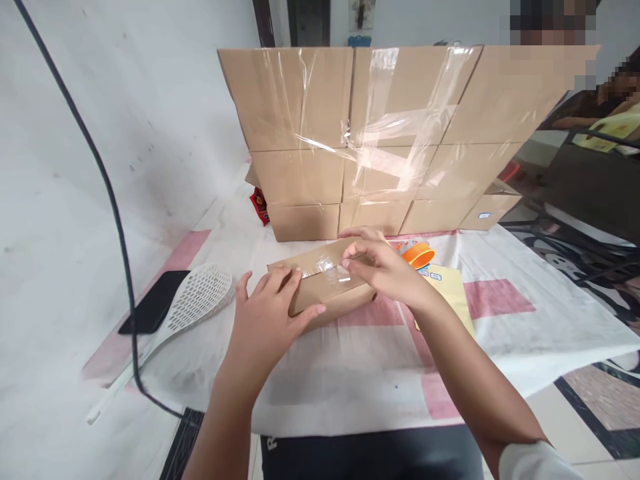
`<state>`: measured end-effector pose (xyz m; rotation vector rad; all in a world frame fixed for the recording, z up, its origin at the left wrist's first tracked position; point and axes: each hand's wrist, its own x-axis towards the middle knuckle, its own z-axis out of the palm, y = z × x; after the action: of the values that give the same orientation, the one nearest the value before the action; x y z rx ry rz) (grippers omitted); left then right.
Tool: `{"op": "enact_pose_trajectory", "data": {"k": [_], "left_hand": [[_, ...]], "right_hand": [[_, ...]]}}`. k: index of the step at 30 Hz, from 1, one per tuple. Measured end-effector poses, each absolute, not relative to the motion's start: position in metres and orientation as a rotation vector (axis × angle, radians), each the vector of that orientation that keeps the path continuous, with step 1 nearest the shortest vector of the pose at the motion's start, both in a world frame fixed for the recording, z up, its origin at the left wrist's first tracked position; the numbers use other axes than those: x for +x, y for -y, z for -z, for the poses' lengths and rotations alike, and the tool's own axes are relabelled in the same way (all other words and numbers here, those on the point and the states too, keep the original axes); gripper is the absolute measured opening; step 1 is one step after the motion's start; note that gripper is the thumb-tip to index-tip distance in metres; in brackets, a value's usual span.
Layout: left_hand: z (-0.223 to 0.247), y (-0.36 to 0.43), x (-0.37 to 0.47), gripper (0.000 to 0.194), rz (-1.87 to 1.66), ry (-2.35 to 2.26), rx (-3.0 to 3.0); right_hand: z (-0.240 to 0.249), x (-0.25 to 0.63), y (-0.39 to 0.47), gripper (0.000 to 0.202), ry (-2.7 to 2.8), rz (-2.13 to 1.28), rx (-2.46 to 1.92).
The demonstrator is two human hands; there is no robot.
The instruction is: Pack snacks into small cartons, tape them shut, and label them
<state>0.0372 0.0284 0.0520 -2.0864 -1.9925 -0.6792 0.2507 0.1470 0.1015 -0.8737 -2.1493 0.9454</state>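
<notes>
Cardboard box (327,288), brown and oblong, lies in from the near edge of the cloth-draped white-and-pink table (325,393), long axis left to right, right end farther off. The left hand (273,303) rests spread on its left end; the right hand (387,267) bends over the right half, maybe pinching clear tape (325,265); I can't tell.

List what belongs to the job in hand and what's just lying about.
Job, apparently: small cardboard box; clear tape on its top; left hand; right hand.

Lying about, probably: white mesh paddle; black slab; yellow sheet; red packet.
</notes>
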Motion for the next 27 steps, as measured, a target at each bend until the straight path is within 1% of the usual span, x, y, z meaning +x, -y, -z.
{"op": "enact_pose_trajectory", "data": {"k": [6,11,12,14,15,17,18,19,21,22,24,27], "left_hand": [[-0.041,-0.027,0.041,0.066,0.709,1.93,-2.023],[-0.038,-0.029,0.039,0.069,0.743,1.937,-2.035],[-0.038,-0.029,0.038,0.069,0.745,1.945,-2.037],[-0.038,-0.029,0.038,0.067,0.751,1.962,-2.042],[-0.037,-0.03,0.038,0.066,0.755,1.969,-2.043],[-0.037,-0.029,0.038,0.065,0.765,1.971,-2.04],[-0.036,-0.029,0.038,0.066,0.773,1.97,-2.035],[-0.035,-0.028,0.038,0.066,0.782,1.965,-2.03],[-0.033,-0.027,0.038,0.066,0.796,1.954,-2.027],[-0.032,-0.026,0.038,0.066,0.799,1.949,-2.029],[-0.031,-0.025,0.038,0.065,0.801,1.939,-2.027],[-0.029,-0.024,0.039,0.062,0.799,1.922,-2.009]], "right_hand": [[-0.096,0.22,-0.16,0.014,2.407,-0.764,-1.066],[-0.086,0.208,-0.164,0.016,2.533,-0.494,-1.12],[-0.085,0.206,-0.164,0.016,2.542,-0.454,-1.143],[-0.082,0.203,-0.162,0.007,2.494,-0.364,-1.218],[-0.081,0.203,-0.162,0.018,2.431,-0.308,-1.245],[-0.077,0.207,-0.16,0.051,2.266,-0.193,-1.227],[-0.075,0.211,-0.159,0.057,2.213,-0.146,-1.169],[-0.074,0.216,-0.157,0.052,2.214,-0.115,-1.081],[-0.071,0.225,-0.151,0.024,2.343,-0.086,-0.884],[-0.071,0.23,-0.147,0.018,2.429,-0.073,-0.81],[-0.07,0.236,-0.136,0.02,2.536,-0.037,-0.753],[-0.067,0.247,-0.116,0.024,2.495,0.017,-0.772]]}}
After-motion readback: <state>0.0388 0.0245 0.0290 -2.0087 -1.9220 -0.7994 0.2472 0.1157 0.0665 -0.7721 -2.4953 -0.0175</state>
